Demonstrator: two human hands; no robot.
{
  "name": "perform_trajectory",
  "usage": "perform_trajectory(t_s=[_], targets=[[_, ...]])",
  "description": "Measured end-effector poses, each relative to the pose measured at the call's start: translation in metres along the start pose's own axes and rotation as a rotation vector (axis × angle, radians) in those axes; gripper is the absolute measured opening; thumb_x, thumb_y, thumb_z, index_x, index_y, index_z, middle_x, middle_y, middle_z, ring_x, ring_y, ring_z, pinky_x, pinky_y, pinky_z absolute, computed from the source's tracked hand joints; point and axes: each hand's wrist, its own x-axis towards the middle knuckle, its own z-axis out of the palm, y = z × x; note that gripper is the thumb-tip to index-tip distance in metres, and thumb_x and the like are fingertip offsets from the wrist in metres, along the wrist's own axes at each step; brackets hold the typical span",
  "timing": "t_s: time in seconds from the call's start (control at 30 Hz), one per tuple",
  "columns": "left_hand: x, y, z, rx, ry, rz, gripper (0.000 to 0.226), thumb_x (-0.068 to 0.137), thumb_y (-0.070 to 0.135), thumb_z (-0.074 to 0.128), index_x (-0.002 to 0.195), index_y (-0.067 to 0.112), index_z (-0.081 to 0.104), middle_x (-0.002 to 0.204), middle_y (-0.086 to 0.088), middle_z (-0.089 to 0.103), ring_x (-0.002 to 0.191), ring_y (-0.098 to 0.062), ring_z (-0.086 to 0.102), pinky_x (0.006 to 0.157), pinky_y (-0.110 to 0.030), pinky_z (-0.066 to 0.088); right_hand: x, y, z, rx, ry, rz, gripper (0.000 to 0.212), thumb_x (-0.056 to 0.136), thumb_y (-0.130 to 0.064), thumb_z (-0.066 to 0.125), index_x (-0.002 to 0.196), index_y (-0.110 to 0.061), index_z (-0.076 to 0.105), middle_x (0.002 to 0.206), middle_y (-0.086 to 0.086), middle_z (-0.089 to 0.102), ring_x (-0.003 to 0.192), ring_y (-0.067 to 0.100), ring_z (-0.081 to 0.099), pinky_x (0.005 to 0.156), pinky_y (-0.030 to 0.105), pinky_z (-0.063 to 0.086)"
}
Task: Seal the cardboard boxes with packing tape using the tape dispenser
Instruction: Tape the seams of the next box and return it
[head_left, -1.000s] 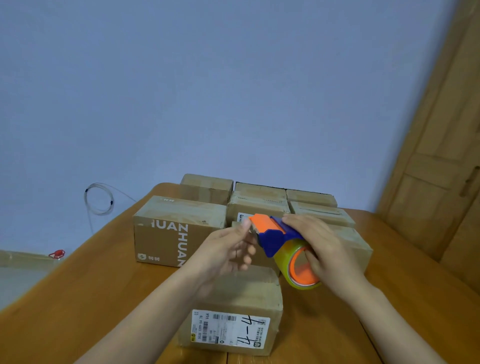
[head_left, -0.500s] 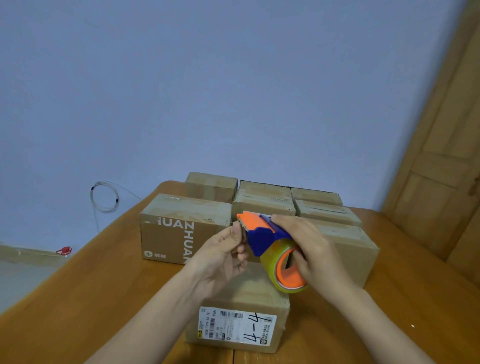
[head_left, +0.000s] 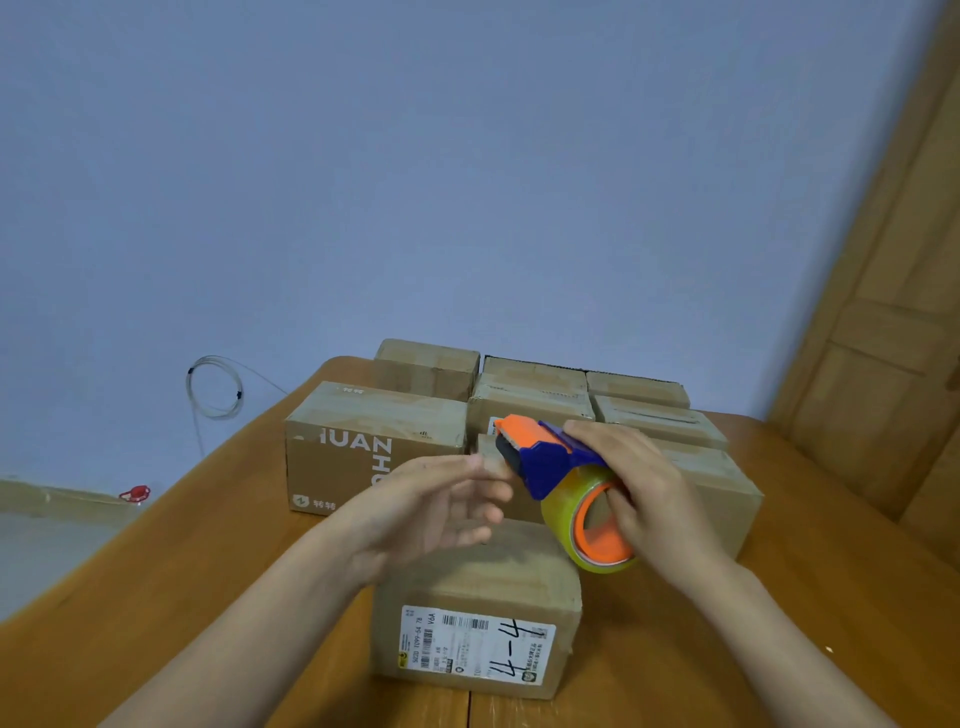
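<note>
Right hand (head_left: 641, 488) has its grip closed round the tape dispenser (head_left: 550, 462), above the nearest box (head_left: 483, 608) on the desk (head_left: 156, 597). Left hand (head_left: 431, 512), fingers relaxed and holding nothing, sits just left of that grip. More boxes (head_left: 530, 395) stand behind it.

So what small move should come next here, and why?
Probably pinch the tape's loose end at the dispenser mouth with the left hand: its fingers are open just beside it, the right hand grips the dispenser, and the labelled box lies below.
</note>
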Motion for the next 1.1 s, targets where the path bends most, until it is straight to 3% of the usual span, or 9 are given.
perform_trajectory(t_s=[0.17, 0.33, 0.63, 0.83, 1.03, 1.1], targets=[[-0.002, 0.006, -0.003, -0.175, -0.077, -0.109, 0.037, 0.073, 0.029, 0.061, 0.097, 0.005, 0.074, 0.1, -0.014, 0.068, 0.084, -0.022, 0.067, 0.081, -0.04, 0.054, 0.003, -0.001, -0.005, -0.046, 0.027, -0.037, 0.054, 0.077, -0.014, 0.035, 0.13, -0.02, 0.047, 0.125, 0.004, 0.061, 0.119, 0.014, 0.048, 0.1, 0.019, 0.037], [-0.002, 0.0, 0.001, -0.285, 0.106, -0.178, 0.04, 0.079, 0.03, 0.053, 0.087, -0.002, 0.075, 0.085, -0.016, 0.071, 0.071, -0.023, 0.069, 0.079, -0.044, 0.055, 0.003, 0.002, -0.007, -0.106, 0.048, -0.069, 0.053, 0.079, -0.01, 0.035, 0.129, -0.015, 0.05, 0.126, 0.006, 0.061, 0.12, 0.018, 0.049, 0.1, 0.023, 0.036], [0.002, -0.003, 0.012, -0.015, 0.127, -0.209, 0.07, 0.075, 0.069, 0.05, 0.089, 0.003, 0.068, 0.087, -0.013, 0.067, 0.074, -0.022, 0.064, 0.084, -0.047, 0.052, -0.005, 0.006, -0.009, -0.136, 0.088, -0.091, 0.053, 0.078, -0.007, 0.035, 0.125, -0.007, 0.059, 0.125, 0.007, 0.062, 0.118, 0.02, 0.052, 0.097, 0.029, 0.041], [0.003, 0.001, 0.022, 0.177, 0.164, 0.008, 0.026, 0.086, 0.031, 0.06, 0.075, 0.009, 0.07, 0.076, -0.011, 0.066, 0.065, -0.016, 0.062, 0.072, -0.037, 0.054, -0.005, 0.005, -0.008, -0.159, 0.101, -0.118, 0.051, 0.08, -0.007, 0.036, 0.126, -0.01, 0.057, 0.126, 0.005, 0.062, 0.118, 0.019, 0.052, 0.096, 0.033, 0.046], [0.003, 0.011, 0.018, 0.267, 0.211, 0.009, 0.035, 0.096, 0.022, 0.052, 0.066, 0.01, 0.064, 0.068, -0.011, 0.062, 0.062, -0.019, 0.059, 0.069, -0.035, 0.051, 0.002, 0.009, -0.009, -0.364, -0.025, -0.174, 0.054, 0.075, -0.012, 0.042, 0.128, -0.02, 0.049, 0.129, 0.005, 0.06, 0.122, 0.026, 0.046, 0.109, 0.046, 0.031], [0.003, 0.013, 0.016, 0.285, 0.233, -0.008, 0.036, 0.097, 0.022, 0.051, 0.065, 0.01, 0.062, 0.065, -0.01, 0.061, 0.059, -0.017, 0.057, 0.065, -0.033, 0.05, 0.003, 0.01, -0.009, -0.357, -0.089, -0.158, 0.058, 0.073, -0.017, 0.042, 0.13, -0.025, 0.045, 0.129, 0.005, 0.06, 0.118, 0.028, 0.051, 0.103, 0.052, 0.039]])
